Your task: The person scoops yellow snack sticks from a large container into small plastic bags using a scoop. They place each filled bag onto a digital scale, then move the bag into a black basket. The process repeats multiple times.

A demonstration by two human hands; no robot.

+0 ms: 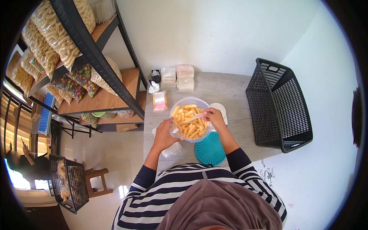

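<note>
A round translucent plastic tub (204,104) stands on the table, filled with yellow tube-shaped snacks (193,130). In my right hand (214,117) is the handle of a pale plastic scoop (199,115), whose bowl is among the snacks. My left hand (166,135) holds a clear plastic bag or cup (175,130) at the tub's left rim; which of the two I cannot tell. A ribbed teal lid (210,149) lies just below the tub. Partly hidden by my right hand, a white round-topped item (217,107) is at the tub's right.
A black plastic basket (264,115) stands at the table's right. Packs of clear bags (185,77), a yellow-edged packet (159,101) and a small black box (155,75) are at the back left. Shelving (97,103) with bagged snacks rises at left; beyond are a stool (99,182) and another person (27,165).
</note>
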